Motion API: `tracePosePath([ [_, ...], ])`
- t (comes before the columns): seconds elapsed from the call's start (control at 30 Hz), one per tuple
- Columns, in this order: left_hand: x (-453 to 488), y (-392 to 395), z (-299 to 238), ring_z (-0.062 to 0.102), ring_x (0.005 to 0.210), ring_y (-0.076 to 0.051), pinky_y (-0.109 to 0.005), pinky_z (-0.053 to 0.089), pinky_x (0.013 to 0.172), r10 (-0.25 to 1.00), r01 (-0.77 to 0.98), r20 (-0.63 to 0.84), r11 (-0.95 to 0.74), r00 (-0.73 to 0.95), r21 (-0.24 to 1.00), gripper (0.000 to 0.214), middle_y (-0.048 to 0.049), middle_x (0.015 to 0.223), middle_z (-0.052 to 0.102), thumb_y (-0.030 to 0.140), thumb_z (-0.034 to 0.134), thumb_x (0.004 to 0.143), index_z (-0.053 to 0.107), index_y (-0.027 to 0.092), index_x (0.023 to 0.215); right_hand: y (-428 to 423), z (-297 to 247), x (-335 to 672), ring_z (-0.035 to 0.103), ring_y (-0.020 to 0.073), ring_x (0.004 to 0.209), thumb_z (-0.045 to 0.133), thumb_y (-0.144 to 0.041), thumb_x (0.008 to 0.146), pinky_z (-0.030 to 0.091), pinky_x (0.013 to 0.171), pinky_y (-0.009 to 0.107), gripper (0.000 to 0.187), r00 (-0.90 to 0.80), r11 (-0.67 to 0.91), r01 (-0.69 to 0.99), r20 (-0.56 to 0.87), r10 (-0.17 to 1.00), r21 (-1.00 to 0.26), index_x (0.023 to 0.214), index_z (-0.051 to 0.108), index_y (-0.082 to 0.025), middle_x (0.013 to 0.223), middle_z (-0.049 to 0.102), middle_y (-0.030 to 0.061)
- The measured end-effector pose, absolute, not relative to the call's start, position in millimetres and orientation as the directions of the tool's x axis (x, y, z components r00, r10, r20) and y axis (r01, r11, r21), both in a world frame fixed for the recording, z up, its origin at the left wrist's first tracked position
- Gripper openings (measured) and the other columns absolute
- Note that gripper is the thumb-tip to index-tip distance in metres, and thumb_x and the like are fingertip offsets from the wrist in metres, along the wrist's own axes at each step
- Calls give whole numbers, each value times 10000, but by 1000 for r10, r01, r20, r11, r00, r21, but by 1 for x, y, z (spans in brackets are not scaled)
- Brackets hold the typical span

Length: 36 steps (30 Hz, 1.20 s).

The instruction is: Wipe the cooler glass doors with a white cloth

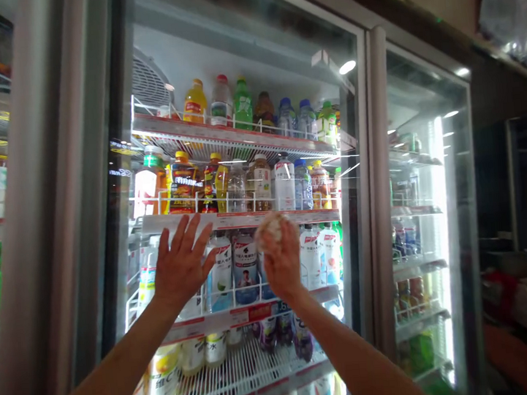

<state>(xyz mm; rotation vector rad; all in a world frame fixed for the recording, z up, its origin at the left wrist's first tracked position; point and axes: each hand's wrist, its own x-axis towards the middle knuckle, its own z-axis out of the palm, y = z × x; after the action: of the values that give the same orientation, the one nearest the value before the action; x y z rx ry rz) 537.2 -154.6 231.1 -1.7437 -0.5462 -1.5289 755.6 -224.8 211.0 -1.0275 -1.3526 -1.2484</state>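
A glass door [249, 33] of a drinks fridge stands in front of me. Fingers spread, my left hand [181, 263] is raised flat toward the glass at the height of a middle shelf edge; whether it touches the pane I cannot tell. My right hand [285, 266] is closed around a crumpled pale cloth [272, 230], held up against or very near the same pane and slightly blurred. Behind both hands, white-labelled bottles [245, 267] line a shelf.
Wire shelves of bottles fill the fridge, with an orange juice bottle [195, 102] at the top and purple bottles [302, 341] low down. A metal door frame [378, 212] borders the pane on the right, beside another glass door [459, 217]. More drinks show at the far left.
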Motion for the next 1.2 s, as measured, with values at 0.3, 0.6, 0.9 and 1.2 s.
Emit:
tracePosePath([
  [0.3, 536, -159, 189, 202, 1381, -237, -496, 149, 1133, -62, 730, 982, -661, 176, -173, 725, -65, 1486, 262, 364, 536, 845, 122, 331, 1438, -245, 202, 832, 312, 309, 1325, 433, -227, 844, 317, 1005, 618, 497, 107, 12, 994, 956, -272, -107, 1339, 405, -249, 1440, 319, 135],
  [0.6, 534, -157, 185, 179, 1390, -233, -473, 129, 1142, -112, 750, 974, -623, 196, -223, 699, -49, 1506, 204, 307, 516, 857, 131, 308, 1440, -240, 149, 760, 260, 282, 1363, 511, -192, 792, 334, 1042, 540, 448, -251, 75, 967, 963, 98, 244, 1214, 519, -344, 1478, 283, 28],
  [0.9, 536, -159, 164, 173, 1394, -252, -495, 121, 1133, -67, 719, 981, -672, 183, -180, 682, -58, 1507, 211, 306, 514, 859, 149, 307, 1435, -257, 131, 830, 248, 346, 1351, 419, -163, 856, 329, 1001, 600, 507, 140, -78, 984, 967, -215, -160, 1361, 380, -180, 1471, 228, 189],
  [1.2, 534, -159, 165, 175, 1395, -236, -479, 120, 1137, -75, 708, 980, -681, 183, -185, 657, -54, 1504, 229, 311, 498, 868, 164, 310, 1434, -261, 110, 817, 308, 292, 1327, 461, -163, 824, 342, 1024, 547, 424, -17, -3, 1000, 999, -40, 17, 1227, 538, -267, 1470, 287, 74],
])
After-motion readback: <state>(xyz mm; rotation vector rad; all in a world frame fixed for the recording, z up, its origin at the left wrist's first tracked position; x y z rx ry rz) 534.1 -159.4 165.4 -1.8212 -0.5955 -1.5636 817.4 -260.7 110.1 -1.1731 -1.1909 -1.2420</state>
